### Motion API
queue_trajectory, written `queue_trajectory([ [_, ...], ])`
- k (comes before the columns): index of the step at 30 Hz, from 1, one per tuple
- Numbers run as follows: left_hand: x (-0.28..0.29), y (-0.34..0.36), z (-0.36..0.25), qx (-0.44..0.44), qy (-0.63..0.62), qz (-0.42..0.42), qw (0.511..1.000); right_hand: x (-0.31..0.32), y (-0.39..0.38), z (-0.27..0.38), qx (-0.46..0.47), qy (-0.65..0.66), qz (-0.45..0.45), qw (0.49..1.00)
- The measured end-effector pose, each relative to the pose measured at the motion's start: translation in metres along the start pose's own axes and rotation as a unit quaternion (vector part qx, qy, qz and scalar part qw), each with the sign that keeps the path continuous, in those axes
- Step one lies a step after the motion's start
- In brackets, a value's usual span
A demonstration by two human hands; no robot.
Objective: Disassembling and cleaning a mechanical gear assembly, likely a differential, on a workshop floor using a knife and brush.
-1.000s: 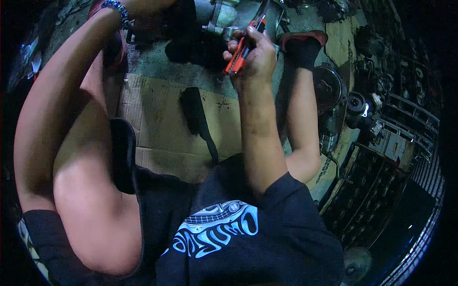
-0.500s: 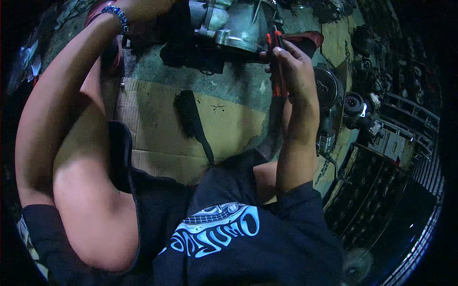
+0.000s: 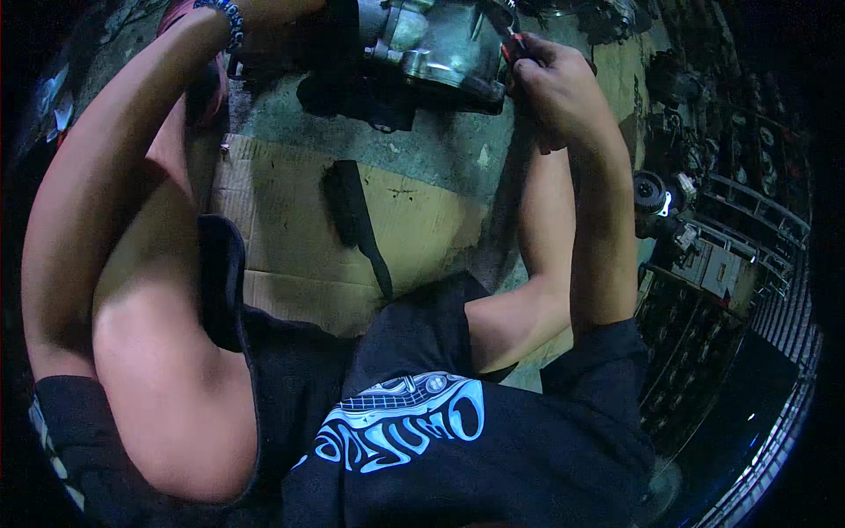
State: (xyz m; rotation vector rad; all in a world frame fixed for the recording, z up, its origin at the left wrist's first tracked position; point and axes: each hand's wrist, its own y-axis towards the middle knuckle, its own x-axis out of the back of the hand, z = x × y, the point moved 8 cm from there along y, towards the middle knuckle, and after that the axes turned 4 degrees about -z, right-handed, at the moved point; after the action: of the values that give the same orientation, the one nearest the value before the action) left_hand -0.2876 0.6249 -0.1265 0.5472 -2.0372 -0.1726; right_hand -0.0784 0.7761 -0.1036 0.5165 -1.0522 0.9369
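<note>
At the top of the view lies a greasy metal gearbox-like housing [image 3: 444, 48]. My right hand [image 3: 554, 84] is closed around red-handled pliers [image 3: 512, 46] at the right edge of this housing. The tool's metal tip points up, close to the casing, and I cannot tell if it touches. My left hand [image 3: 277, 11] reaches in at the upper edge, left of the housing, with a beaded bracelet at the wrist. Its fingers are lost in the dark beside the casing, so their grip is hidden.
A black long-handled brush [image 3: 356, 216] lies on flattened cardboard [image 3: 290, 211] between my legs. Dark cloth-like material [image 3: 361, 101] sits below the housing. To the right are a round geared part [image 3: 651, 192], a metal rack [image 3: 757, 207] and a grey box [image 3: 722, 273].
My right hand has moved up and to the right with the pliers, and its wrist has turned, so the back of the hand shows more. My left arm has barely shifted.
</note>
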Motion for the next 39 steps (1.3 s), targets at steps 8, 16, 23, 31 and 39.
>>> queue_trajectory([
  [8, 0.001, -0.002, -0.006, -0.001, -0.06, 0.004, 0.998, 0.013, 0.018, 0.001, -0.042, 0.003, 0.089, 0.995],
  [16, -0.001, 0.003, -0.011, -0.015, -0.051, -0.023, 0.998, 0.031, 0.036, -0.017, -0.079, -0.032, 0.166, 0.983],
  [23, 0.002, -0.001, -0.006, -0.027, -0.042, -0.028, 0.998, 0.025, 0.034, 0.009, -0.033, -0.077, 0.161, 0.983],
  [31, -0.005, 0.004, -0.008, 0.014, -0.09, 0.001, 0.996, 0.03, 0.028, 0.039, -0.046, -0.204, 0.174, 0.962],
  [39, 0.007, -0.002, -0.009, 0.018, -0.035, -0.024, 0.999, 0.006, 0.048, 0.042, 0.073, -0.245, 0.328, 0.909],
])
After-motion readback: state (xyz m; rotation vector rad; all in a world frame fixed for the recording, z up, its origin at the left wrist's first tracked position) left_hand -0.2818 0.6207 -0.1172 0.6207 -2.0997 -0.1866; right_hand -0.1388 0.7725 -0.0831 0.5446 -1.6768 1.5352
